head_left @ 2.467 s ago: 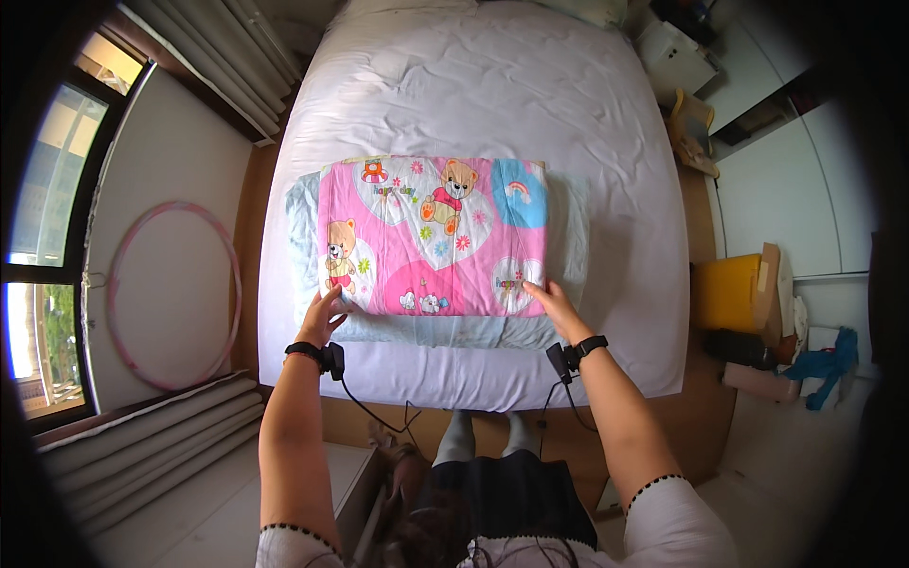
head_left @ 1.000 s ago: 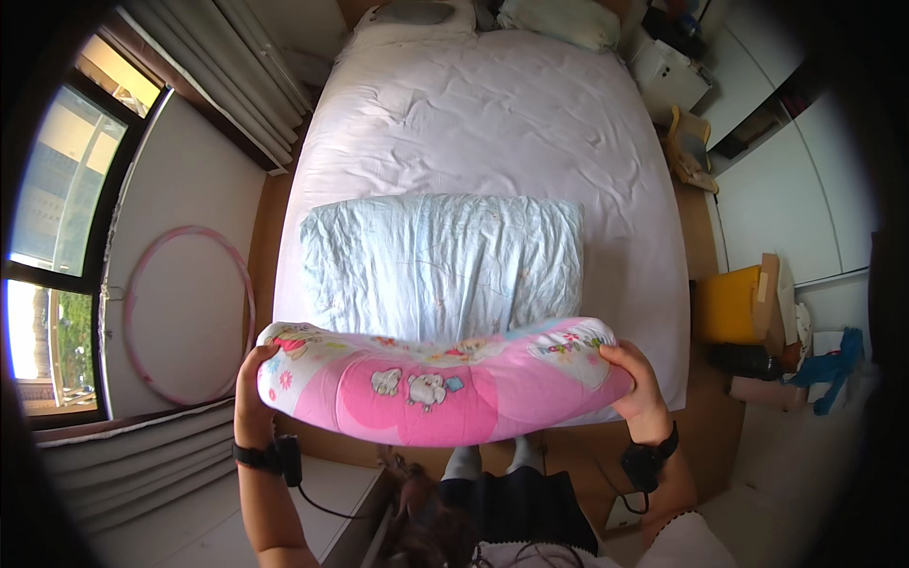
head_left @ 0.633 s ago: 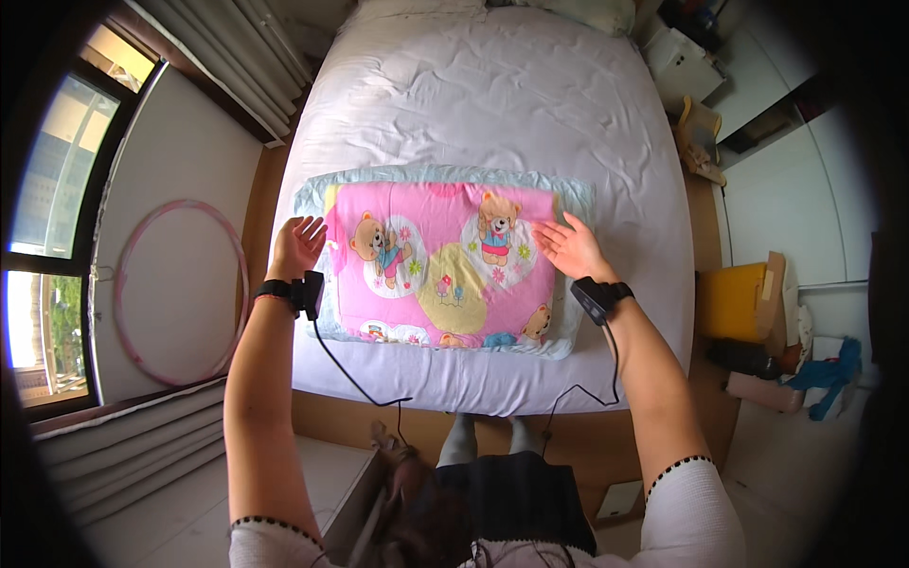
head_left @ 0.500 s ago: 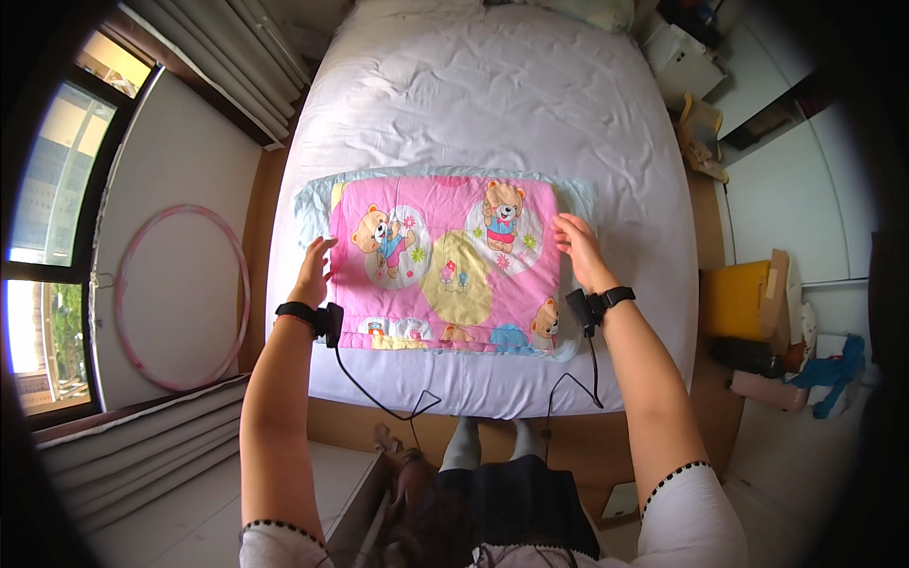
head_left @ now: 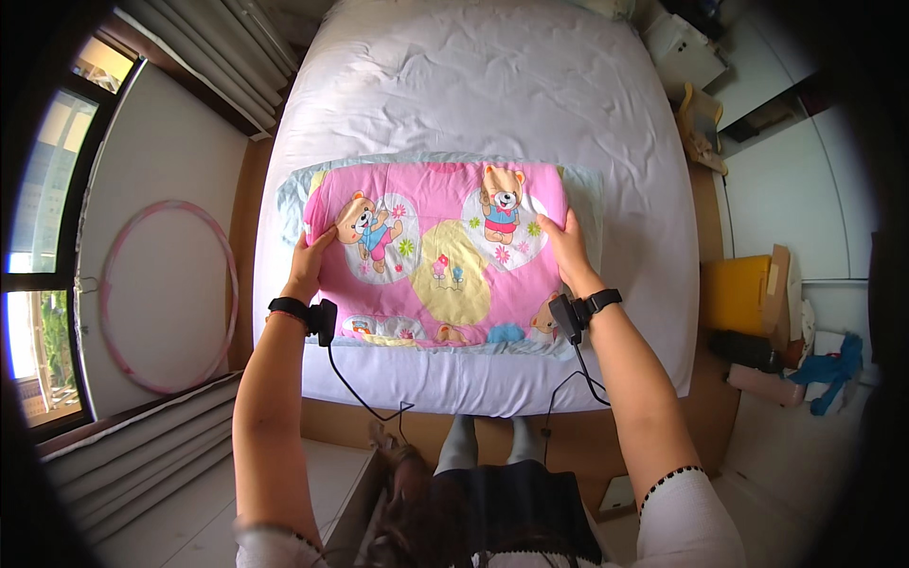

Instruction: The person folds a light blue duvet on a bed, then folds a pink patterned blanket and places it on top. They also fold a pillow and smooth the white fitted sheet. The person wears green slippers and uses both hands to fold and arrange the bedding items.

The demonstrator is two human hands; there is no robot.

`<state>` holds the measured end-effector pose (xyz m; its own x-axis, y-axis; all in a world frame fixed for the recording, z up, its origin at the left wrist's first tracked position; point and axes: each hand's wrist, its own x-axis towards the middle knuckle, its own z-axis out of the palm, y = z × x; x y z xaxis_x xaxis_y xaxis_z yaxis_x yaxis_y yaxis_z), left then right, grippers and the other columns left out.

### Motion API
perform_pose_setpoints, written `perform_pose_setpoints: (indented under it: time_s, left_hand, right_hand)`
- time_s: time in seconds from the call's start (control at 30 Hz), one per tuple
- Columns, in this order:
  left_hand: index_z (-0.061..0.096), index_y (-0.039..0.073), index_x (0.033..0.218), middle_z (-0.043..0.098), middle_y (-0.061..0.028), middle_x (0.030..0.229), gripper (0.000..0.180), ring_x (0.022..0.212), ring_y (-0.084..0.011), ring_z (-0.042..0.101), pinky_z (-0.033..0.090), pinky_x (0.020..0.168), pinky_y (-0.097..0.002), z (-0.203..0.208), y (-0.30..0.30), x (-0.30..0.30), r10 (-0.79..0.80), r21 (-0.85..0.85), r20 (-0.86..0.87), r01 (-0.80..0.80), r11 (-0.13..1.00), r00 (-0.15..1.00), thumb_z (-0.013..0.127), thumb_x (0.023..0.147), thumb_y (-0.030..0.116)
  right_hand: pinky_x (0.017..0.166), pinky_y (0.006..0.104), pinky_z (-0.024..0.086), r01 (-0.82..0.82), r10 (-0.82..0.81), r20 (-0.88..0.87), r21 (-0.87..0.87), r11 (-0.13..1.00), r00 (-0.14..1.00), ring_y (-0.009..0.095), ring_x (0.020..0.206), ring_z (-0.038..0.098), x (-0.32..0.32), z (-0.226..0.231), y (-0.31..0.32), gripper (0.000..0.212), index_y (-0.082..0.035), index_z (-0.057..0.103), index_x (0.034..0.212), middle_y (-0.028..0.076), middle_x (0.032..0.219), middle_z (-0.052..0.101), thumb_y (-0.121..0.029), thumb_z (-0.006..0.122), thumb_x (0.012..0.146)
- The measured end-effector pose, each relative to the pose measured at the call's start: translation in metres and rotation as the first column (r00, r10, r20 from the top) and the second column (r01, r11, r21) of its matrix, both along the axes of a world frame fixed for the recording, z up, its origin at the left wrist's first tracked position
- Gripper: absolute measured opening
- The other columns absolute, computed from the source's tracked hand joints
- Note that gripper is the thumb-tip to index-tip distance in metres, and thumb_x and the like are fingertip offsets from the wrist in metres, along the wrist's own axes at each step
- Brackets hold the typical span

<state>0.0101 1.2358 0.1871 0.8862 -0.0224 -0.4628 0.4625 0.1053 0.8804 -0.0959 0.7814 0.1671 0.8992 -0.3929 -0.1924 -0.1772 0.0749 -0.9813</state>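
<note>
Pink quilt: We see a folded, soft cloth quilt, pink with a yellow patch and smiling bears (head_left: pixel 445 265), on top of the blue one, near the close end of the bed.
Blue quilt: We see a pale blue, crinkly cloth quilt (head_left: pixel 584 204) under it, poking out on the left, the right and the far side.
Left hand: Our left hand (head_left: pixel 311 263) is clamped on the pink quilt's left side, thumb on top.
Right hand: Our right hand (head_left: pixel 571 256) is clamped on its right side, thumb on top too.
Wrists: We wear a black strap (head_left: pixel 602 301) on each one.
Bed: We see a wrinkly, pale sheet (head_left: pixel 473 95).
Left wall: We see a round pink hoop (head_left: pixel 173 204) leaning there.
Right side: We see a flat yellow box (head_left: pixel 734 295) near the bed.
</note>
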Motion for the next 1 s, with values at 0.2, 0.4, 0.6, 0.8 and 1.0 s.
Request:
perform_pose_setpoints:
  time_s: [0.2, 0.4, 0.6, 0.8, 1.0]
  left_hand:
    - [0.059, 0.004, 0.128, 0.064, -0.0094, 0.119, 0.048, 0.106, -0.0190, 0.060, 0.047, 0.090, -0.0288, -0.023, 0.002, -0.004, 0.090, 0.328, -0.004, -0.084, 0.941, 0.996, 0.075, 0.086, 0.021]
    - [0.033, 0.020, 0.151, 0.030, -0.0141, 0.154, 0.085, 0.144, -0.0357, 0.024, 0.023, 0.113, -0.0555, 0.033, -0.055, -0.042, -0.529, 0.885, 0.434, -0.235, 0.401, 0.730, 0.076, 0.078, 0.029]
    - [0.034, 0.031, 0.152, 0.017, -0.0029, 0.163, 0.091, 0.150, -0.0364, 0.011, 0.011, 0.110, -0.0732, 0.041, -0.139, -0.094, -0.774, 0.936, -0.179, 0.347, 0.055, 0.608, 0.074, 0.074, 0.055]
    - [0.021, 0.034, 0.155, 0.008, -0.0068, 0.164, 0.108, 0.149, -0.0402, 0.008, 0.016, 0.105, -0.0775, 0.026, -0.109, -0.106, -0.562, 0.943, -0.306, 0.326, -0.068, 0.769, 0.075, 0.068, 0.064]
    - [0.006, 0.027, 0.157, 0.015, -0.0193, 0.160, 0.117, 0.145, -0.0435, 0.018, 0.026, 0.106, -0.0718, 0.043, 0.027, -0.208, -0.128, 0.805, -0.591, 0.571, -0.162, 0.796, 0.083, 0.069, 0.044]
  right_hand:
    - [0.095, 0.0389, 0.046, 0.087, -0.128, -0.156, -0.245, 0.966, 0.979, 0.028, 0.111, 0.059, 0.009, -0.007, 0.013, 0.055, 0.000, 0.049, 0.132, 0.016, 0.120, 0.062, -0.023, 0.071, 0.087]
    - [0.108, 0.0654, 0.023, -0.049, 0.257, 0.052, -0.928, 0.370, 0.965, 0.037, 0.143, 0.027, -0.028, 0.060, 0.053, 0.083, -0.019, 0.040, 0.147, 0.013, 0.156, 0.029, -0.035, 0.077, 0.075]
    - [0.107, 0.0778, 0.009, -0.565, 0.293, -0.510, -0.812, 0.147, 0.809, 0.037, 0.150, 0.006, -0.038, 0.046, 0.088, 0.091, -0.035, 0.034, 0.150, 0.004, 0.163, 0.014, -0.061, 0.073, 0.072]
    - [0.109, 0.0761, 0.003, -0.560, 0.209, -0.523, -0.805, 0.198, 0.826, 0.030, 0.151, 0.006, -0.075, 0.025, 0.039, 0.086, -0.031, 0.033, 0.152, 0.003, 0.163, 0.014, -0.059, 0.068, 0.078]
    - [0.111, 0.0613, 0.024, -0.588, 0.180, -0.560, -0.778, 0.219, 0.808, 0.035, 0.139, 0.035, -0.219, 0.006, -0.046, 0.064, -0.014, 0.050, 0.134, 0.015, 0.143, 0.046, -0.035, 0.071, 0.077]
